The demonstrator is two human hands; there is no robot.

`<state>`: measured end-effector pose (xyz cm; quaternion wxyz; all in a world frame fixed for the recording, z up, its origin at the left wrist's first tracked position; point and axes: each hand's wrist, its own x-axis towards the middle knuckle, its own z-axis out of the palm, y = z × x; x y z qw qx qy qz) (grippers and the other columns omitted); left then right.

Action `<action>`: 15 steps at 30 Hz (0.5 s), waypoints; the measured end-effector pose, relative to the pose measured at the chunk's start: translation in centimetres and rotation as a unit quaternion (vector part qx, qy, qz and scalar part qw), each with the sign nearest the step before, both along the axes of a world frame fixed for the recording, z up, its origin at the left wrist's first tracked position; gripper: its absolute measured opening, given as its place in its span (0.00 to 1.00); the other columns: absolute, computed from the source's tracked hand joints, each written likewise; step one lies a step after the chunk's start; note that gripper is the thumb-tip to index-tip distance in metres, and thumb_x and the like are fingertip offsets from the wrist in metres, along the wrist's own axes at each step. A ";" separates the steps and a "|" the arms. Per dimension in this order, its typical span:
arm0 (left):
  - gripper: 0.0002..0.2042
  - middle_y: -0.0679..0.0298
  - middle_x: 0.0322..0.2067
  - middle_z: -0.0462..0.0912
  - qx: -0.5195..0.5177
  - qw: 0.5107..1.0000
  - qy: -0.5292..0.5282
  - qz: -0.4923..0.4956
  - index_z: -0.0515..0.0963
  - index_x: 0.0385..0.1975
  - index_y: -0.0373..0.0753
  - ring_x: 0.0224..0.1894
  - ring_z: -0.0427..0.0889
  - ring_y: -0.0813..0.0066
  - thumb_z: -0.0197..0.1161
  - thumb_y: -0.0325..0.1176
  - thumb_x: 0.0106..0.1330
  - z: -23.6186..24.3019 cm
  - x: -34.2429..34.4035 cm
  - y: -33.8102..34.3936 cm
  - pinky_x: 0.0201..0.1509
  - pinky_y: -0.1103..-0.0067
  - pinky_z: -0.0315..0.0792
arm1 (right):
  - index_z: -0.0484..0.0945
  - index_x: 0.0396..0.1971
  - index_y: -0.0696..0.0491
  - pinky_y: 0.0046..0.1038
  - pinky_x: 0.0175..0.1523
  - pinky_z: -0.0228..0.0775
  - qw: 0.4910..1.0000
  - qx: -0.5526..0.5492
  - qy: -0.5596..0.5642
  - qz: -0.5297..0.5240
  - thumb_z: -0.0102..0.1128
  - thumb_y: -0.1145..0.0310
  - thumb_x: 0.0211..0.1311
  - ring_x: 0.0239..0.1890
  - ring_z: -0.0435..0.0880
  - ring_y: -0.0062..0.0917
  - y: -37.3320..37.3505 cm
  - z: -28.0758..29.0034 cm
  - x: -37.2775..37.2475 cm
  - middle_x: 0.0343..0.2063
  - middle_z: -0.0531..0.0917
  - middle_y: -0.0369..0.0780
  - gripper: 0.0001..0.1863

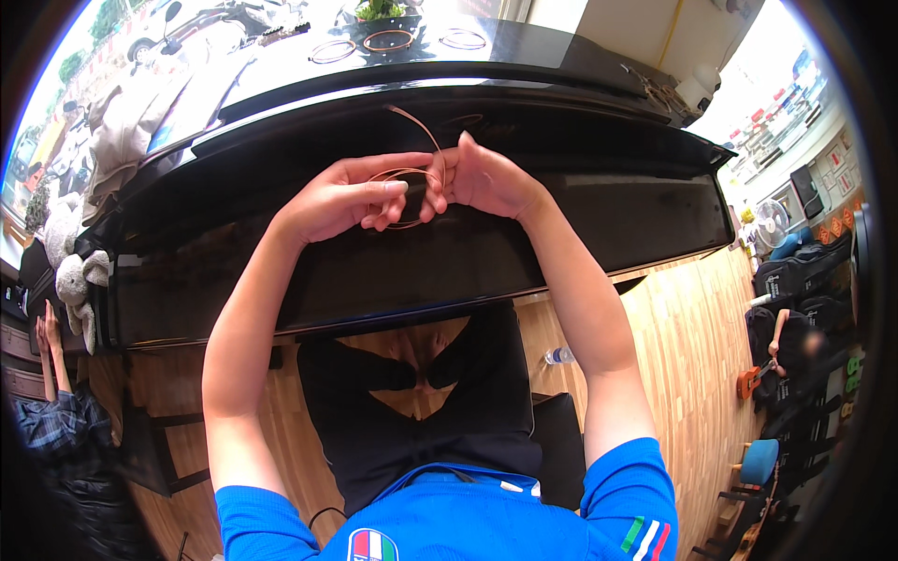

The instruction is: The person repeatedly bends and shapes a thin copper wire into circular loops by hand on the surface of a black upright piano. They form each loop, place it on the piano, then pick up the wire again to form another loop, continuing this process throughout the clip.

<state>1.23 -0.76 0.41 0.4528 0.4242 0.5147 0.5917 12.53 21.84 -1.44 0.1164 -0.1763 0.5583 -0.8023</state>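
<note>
My left hand (341, 201) grips a thin copper-coloured coiled wire (420, 122), thumb over the loop and fingers curled beneath it. Opposite it, my right hand (485, 184) has its fingers bent around the same coil, thumb raised. One loose end arcs up above both hands. They are held over the closed black keyboard lid of a piano (636, 215). On the piano's top, beyond them, lie several separate wire coils (387, 40).
A small plant (379, 7) and plush toys (75, 276) rest on or beside the piano. At far left are another person's hands (49, 332); at right sits a person (788, 355) with a small orange instrument (748, 381). A bottle (558, 355) stands on the floor.
</note>
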 end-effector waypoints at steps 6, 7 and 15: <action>0.18 0.64 0.18 0.79 0.004 0.999 -0.043 0.023 0.76 0.51 0.27 0.25 0.83 0.73 0.56 0.37 0.72 0.0 -0.5 0.1 0.37 0.78 0.77 | 0.78 0.31 0.58 0.37 0.49 0.75 0.999 -0.020 -0.030 0.007 0.39 0.43 0.77 0.34 0.85 0.34 0.5 0.3 -0.3 0.21 0.80 0.40 0.32; 0.14 0.62 0.17 0.78 -0.001 0.999 -0.032 0.023 0.77 0.45 0.29 0.25 0.83 0.70 0.54 0.36 0.73 -0.3 -0.7 0.0 0.37 0.77 0.77 | 0.78 0.31 0.57 0.36 0.48 0.75 1.000 0.002 -0.019 -0.004 0.42 0.45 0.77 0.34 0.85 0.34 0.6 0.0 -0.4 0.21 0.80 0.39 0.29; 0.17 0.58 0.31 0.85 0.022 0.999 -0.045 -0.002 0.79 0.48 0.28 0.32 0.84 0.75 0.57 0.38 0.73 -0.5 -1.6 -0.6 0.30 0.85 0.72 | 0.74 0.35 0.54 0.35 0.54 0.75 0.997 0.068 0.016 -0.040 0.64 0.63 0.66 0.34 0.84 0.25 0.4 -0.1 0.0 0.26 0.81 0.37 0.11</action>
